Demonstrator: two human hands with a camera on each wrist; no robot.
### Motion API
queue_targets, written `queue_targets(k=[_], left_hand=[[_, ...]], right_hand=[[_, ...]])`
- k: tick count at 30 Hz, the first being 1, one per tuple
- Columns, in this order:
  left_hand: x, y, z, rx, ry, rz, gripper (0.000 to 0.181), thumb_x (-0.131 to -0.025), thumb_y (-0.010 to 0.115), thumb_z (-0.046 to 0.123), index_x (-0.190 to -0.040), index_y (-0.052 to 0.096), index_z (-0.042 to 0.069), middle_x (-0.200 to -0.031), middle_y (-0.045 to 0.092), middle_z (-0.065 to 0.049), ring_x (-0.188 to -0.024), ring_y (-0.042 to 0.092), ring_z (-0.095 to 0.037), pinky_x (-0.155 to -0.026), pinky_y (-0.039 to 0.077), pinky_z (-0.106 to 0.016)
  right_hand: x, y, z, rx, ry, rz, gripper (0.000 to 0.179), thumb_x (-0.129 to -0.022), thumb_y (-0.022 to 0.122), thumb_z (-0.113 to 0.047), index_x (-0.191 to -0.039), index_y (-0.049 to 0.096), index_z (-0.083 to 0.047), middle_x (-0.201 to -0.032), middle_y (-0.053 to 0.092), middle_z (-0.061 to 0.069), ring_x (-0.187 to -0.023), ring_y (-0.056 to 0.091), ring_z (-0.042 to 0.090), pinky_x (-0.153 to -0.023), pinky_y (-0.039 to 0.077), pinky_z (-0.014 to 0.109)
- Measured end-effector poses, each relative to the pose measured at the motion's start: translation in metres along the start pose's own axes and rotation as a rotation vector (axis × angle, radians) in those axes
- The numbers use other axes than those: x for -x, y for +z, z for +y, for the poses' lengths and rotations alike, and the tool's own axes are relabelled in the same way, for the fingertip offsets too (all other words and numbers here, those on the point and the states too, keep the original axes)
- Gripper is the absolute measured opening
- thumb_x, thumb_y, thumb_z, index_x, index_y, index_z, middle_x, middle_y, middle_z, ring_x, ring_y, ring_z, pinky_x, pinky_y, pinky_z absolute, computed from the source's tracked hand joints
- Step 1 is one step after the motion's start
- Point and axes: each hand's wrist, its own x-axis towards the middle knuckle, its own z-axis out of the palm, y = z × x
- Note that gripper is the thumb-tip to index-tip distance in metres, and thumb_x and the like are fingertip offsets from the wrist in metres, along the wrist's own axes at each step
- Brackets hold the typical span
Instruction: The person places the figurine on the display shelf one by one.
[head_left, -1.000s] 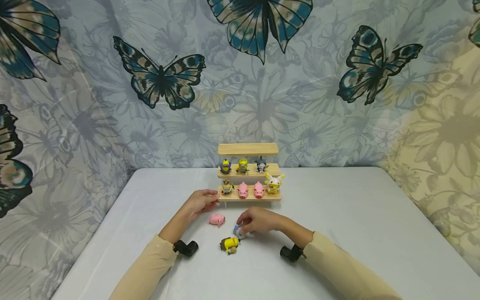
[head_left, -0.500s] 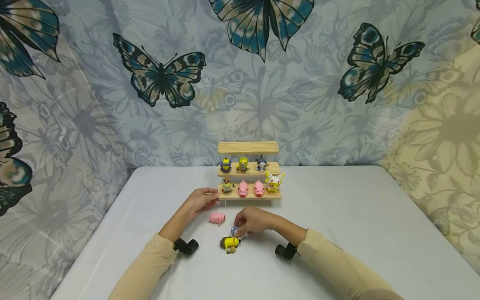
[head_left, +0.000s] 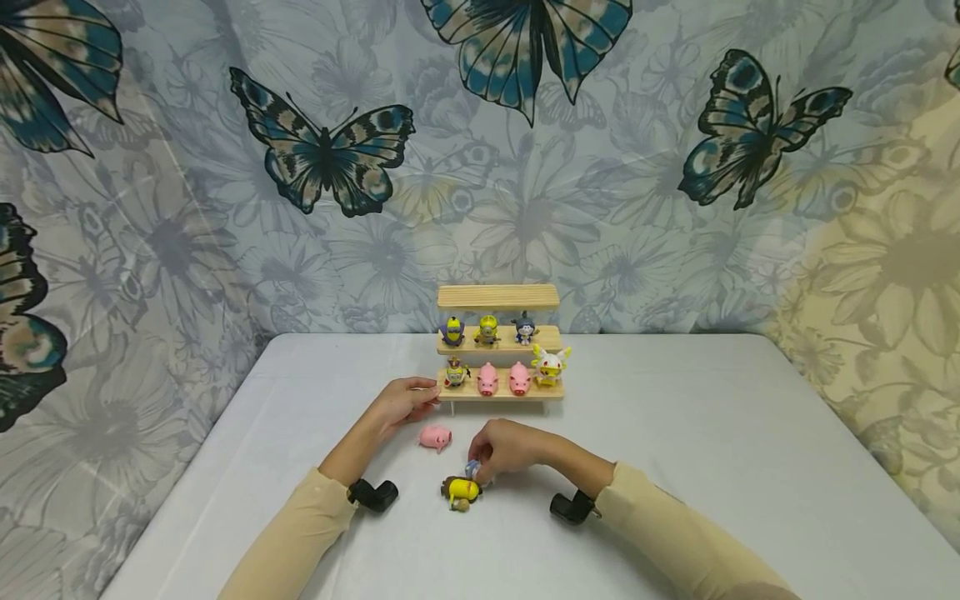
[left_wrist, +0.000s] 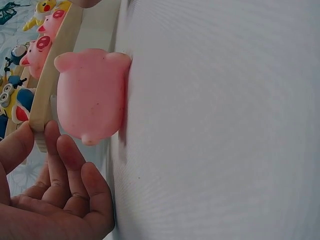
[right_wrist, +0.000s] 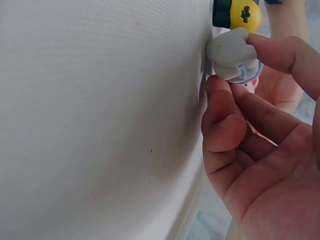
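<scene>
My left hand [head_left: 405,402] pinches the left end of the lowest board of a small wooden tiered shelf [head_left: 501,397]; the left wrist view shows thumb and fingertip on the board's corner. A pink pig figurine [left_wrist: 92,95] lies on the table just in front of the shelf, close to that hand. My right hand [head_left: 510,447] pinches a small white-and-blue figurine [right_wrist: 232,52] between thumb and fingers, low at the tabletop and partly hidden. Against or very near it lies a yellow-and-brown figurine [head_left: 465,490].
Figurines stand on the two lower tiers: several on the bottom board, among them two pink pigs [head_left: 487,380] and a white-and-yellow one [head_left: 551,367], and three on the middle board. The top board [head_left: 498,297] is bare. Behind the white table [head_left: 675,450] hangs a butterfly-print cloth.
My right hand has shifted slightly left with the white-and-blue figurine, closer to the yellow-and-brown one. The left hand keeps its hold on the shelf.
</scene>
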Motion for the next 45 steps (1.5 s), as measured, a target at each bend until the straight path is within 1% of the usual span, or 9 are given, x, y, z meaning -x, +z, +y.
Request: queue_targets(k=[8,11,15,21,26,33,41,44,45], left_hand=[[-0.001,0.001,-0.002,-0.003,-0.009,0.0,0.039,-0.096,0.062,0.02,-0.131,0.057,0.001,-0.087,0.07,0.002,-0.072,0.06,-0.006,-0.067,0.048,-0.022],[-0.002,0.001,-0.002,0.003,-0.006,0.0,0.04,-0.096,0.062,0.019,-0.131,0.057,0.0,-0.087,0.07,0.001,-0.071,0.06,-0.006,-0.067,0.048,-0.022],[-0.002,0.001,-0.001,0.012,-0.001,-0.006,0.041,-0.096,0.063,0.019,-0.131,0.056,-0.001,-0.086,0.07,0.002,-0.071,0.059,-0.005,-0.067,0.048,-0.022],[-0.002,0.0,-0.001,0.01,-0.004,-0.02,0.042,-0.096,0.062,0.019,-0.132,0.055,-0.002,-0.087,0.07,0.002,-0.07,0.059,-0.005,-0.067,0.048,-0.023],[-0.005,0.001,-0.004,0.01,-0.002,-0.012,0.04,-0.096,0.062,0.018,-0.131,0.056,-0.002,-0.085,0.069,0.002,-0.069,0.059,-0.005,-0.064,0.047,-0.021],[-0.002,0.001,-0.003,0.003,0.003,-0.021,0.041,-0.097,0.061,0.019,-0.131,0.056,-0.002,-0.084,0.068,0.003,-0.07,0.059,-0.006,-0.064,0.046,-0.022],[-0.002,0.0,-0.003,0.011,-0.001,-0.016,0.041,-0.096,0.062,0.019,-0.131,0.056,-0.001,-0.086,0.069,0.002,-0.071,0.059,-0.006,-0.065,0.046,-0.022],[-0.002,-0.001,-0.003,0.016,0.016,-0.025,0.041,-0.095,0.064,0.02,-0.129,0.058,-0.001,-0.087,0.069,0.001,-0.071,0.06,-0.005,-0.064,0.047,-0.021],[-0.002,-0.003,-0.003,0.028,0.032,-0.042,0.041,-0.093,0.066,0.021,-0.127,0.059,-0.001,-0.086,0.07,0.0,-0.07,0.06,-0.006,-0.063,0.047,-0.021]], right_hand=[[0.009,-0.013,0.003,0.068,-0.017,0.018,0.018,-0.078,0.077,-0.009,-0.094,0.069,-0.008,-0.076,0.057,-0.006,-0.07,0.048,0.005,-0.064,0.041,0.019],[0.013,-0.021,0.002,0.074,-0.046,0.045,0.021,-0.078,0.077,-0.008,-0.098,0.069,-0.008,-0.08,0.06,-0.005,-0.072,0.051,0.005,-0.066,0.044,0.019],[0.017,-0.03,-0.001,0.036,-0.095,0.083,0.025,-0.078,0.076,-0.007,-0.101,0.068,-0.006,-0.084,0.063,-0.003,-0.075,0.053,0.005,-0.069,0.047,0.02],[0.026,-0.043,-0.009,-0.03,-0.099,0.142,0.026,-0.078,0.077,-0.008,-0.103,0.068,-0.005,-0.086,0.066,0.0,-0.076,0.056,0.006,-0.07,0.05,0.02],[0.032,-0.052,-0.014,-0.021,-0.098,0.192,0.027,-0.081,0.077,-0.01,-0.107,0.069,-0.005,-0.088,0.067,0.001,-0.078,0.059,0.007,-0.071,0.051,0.02],[0.035,-0.061,-0.016,-0.043,-0.099,0.233,0.029,-0.084,0.075,-0.012,-0.111,0.068,-0.002,-0.089,0.069,0.003,-0.08,0.061,0.007,-0.073,0.052,0.021],[0.037,-0.071,-0.021,-0.066,-0.124,0.274,0.023,-0.084,0.071,-0.007,-0.107,0.069,-0.005,-0.089,0.069,0.004,-0.08,0.062,0.01,-0.074,0.053,0.024],[0.038,-0.076,-0.023,-0.05,-0.122,0.308,0.023,-0.083,0.072,-0.007,-0.106,0.069,-0.006,-0.09,0.069,0.004,-0.082,0.062,0.011,-0.076,0.053,0.024],[0.039,-0.078,-0.024,-0.051,-0.122,0.318,0.024,-0.083,0.072,-0.007,-0.107,0.069,-0.006,-0.091,0.069,0.004,-0.083,0.062,0.011,-0.077,0.053,0.024]])
